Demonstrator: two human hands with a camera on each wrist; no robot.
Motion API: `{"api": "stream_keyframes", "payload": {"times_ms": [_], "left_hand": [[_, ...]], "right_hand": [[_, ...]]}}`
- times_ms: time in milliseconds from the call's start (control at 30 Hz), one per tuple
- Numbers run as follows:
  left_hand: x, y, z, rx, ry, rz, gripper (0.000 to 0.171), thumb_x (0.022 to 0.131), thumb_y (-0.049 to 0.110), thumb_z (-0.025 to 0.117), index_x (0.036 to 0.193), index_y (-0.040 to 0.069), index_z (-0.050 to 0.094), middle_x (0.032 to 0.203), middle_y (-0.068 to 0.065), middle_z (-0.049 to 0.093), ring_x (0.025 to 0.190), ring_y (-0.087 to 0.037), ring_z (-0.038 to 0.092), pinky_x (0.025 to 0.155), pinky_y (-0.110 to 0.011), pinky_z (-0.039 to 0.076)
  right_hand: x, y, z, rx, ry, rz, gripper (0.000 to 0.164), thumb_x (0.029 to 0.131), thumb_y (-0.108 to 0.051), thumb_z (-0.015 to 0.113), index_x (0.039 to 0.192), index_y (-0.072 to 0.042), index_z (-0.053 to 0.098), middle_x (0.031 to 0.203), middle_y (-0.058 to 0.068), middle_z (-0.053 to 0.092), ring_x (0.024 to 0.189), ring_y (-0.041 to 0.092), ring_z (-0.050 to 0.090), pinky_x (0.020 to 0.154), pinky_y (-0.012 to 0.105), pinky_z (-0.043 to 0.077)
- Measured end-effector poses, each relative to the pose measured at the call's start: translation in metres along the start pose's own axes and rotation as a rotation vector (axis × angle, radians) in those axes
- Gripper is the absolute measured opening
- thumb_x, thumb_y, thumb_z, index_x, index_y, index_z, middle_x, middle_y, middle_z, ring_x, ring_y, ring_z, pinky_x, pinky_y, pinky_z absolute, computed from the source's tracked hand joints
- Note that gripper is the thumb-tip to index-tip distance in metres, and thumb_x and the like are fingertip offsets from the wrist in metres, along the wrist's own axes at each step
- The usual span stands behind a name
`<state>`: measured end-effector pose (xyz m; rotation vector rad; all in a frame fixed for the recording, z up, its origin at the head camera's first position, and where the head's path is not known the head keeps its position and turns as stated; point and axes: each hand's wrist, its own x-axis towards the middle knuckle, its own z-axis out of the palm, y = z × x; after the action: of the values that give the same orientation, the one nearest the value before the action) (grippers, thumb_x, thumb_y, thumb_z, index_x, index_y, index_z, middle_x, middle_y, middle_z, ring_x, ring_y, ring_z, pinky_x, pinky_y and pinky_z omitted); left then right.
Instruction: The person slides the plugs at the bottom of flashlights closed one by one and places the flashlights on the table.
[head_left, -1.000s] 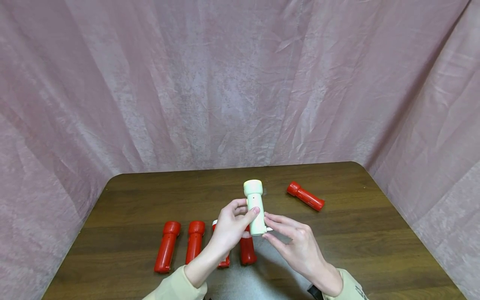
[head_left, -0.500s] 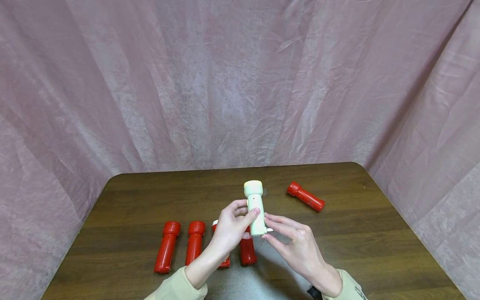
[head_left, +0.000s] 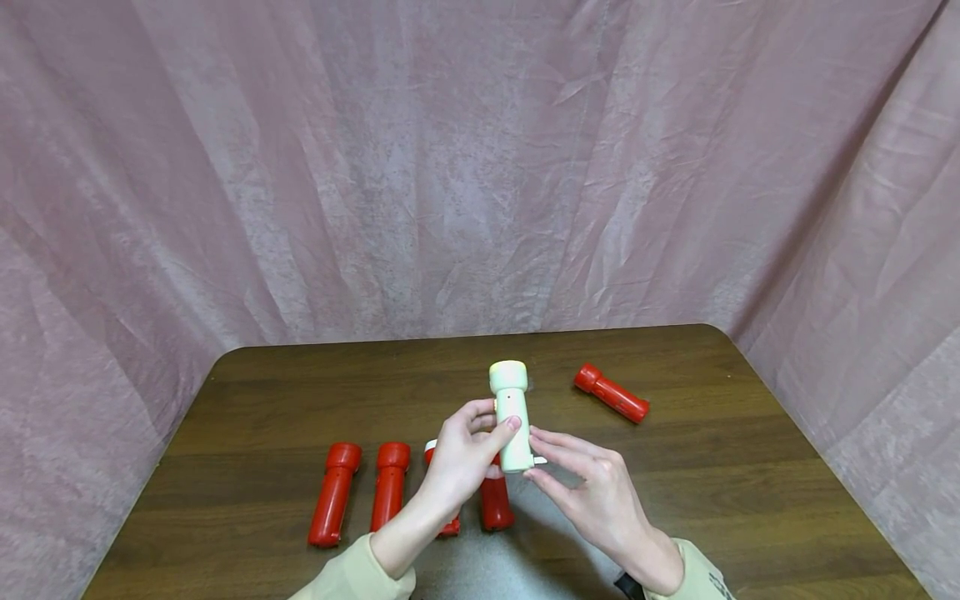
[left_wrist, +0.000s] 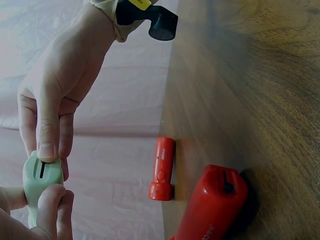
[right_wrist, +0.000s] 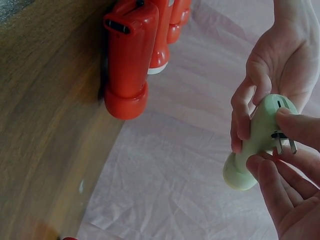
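A pale green flashlight (head_left: pixel 512 398) is held up over the table, head end away from me. My left hand (head_left: pixel 459 457) grips its body, thumb across the top and fingers behind. At the tail end my right hand (head_left: pixel 592 487) pinches it; in the right wrist view the thumb presses by a slot in the tail while the other fingers lie along the side. Two metal plug prongs (right_wrist: pixel 286 146) stick out of the side between those fingers. In the left wrist view the dark slot in the flashlight's tail (left_wrist: pixel 36 186) shows beside the right thumb.
Two red flashlights, one (head_left: pixel 335 493) left of another (head_left: pixel 391 485), lie near the left forearm. A red one with a white rim (head_left: pixel 450 527) and a further red one (head_left: pixel 495 504) are partly hidden by the left hand. Another red flashlight (head_left: pixel 611 393) lies at back right.
The green flashlight has shifted very slightly to the right in the hands. Both hands keep nearly the same hold and place.
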<state>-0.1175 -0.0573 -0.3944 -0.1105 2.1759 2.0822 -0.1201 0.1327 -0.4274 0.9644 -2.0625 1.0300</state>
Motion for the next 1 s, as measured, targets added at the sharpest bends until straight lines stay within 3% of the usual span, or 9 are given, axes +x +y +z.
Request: {"api": "stream_keyframes", "payload": {"times_ms": [167,367,1000], "left_hand": [[-0.0004,-0.0004,-0.0006,-0.002,-0.003,-0.007,0.054,0.100,0.026,0.072,0.141,-0.004,0.055,0.132,-0.024,0.069,0.095,-0.015,0.074,0.064,-0.031,0.063],[-0.0011,0.0009,0.0003,-0.013,0.000,0.002,0.052,0.101,0.024,0.071,0.140,-0.005,0.054,0.131,-0.025,0.069,0.092,-0.014,0.074,0.062,-0.030,0.062],[-0.0025,0.0006,0.0017,-0.004,0.002,0.021,0.052,0.101,0.025,0.071,0.141,-0.004,0.054,0.131,-0.024,0.069,0.090,-0.012,0.072,0.063,-0.030,0.062]], "right_hand": [[-0.0010,0.0009,0.0000,-0.014,-0.003,-0.036,0.036,0.078,-0.011,0.092,0.111,-0.002,0.082,0.108,0.012,0.083,0.091,0.023,0.082,0.090,0.016,0.060],[-0.0009,0.0015,-0.0006,-0.059,-0.022,-0.079,0.034,0.098,-0.032,0.075,0.113,-0.002,0.081,0.111,0.012,0.082,0.094,0.024,0.081,0.089,0.020,0.061],[0.0009,-0.0009,-0.0009,-0.098,-0.007,-0.068,0.046,0.101,-0.043,0.065,0.109,-0.002,0.082,0.108,0.011,0.083,0.092,0.023,0.081,0.087,0.022,0.062]]}}
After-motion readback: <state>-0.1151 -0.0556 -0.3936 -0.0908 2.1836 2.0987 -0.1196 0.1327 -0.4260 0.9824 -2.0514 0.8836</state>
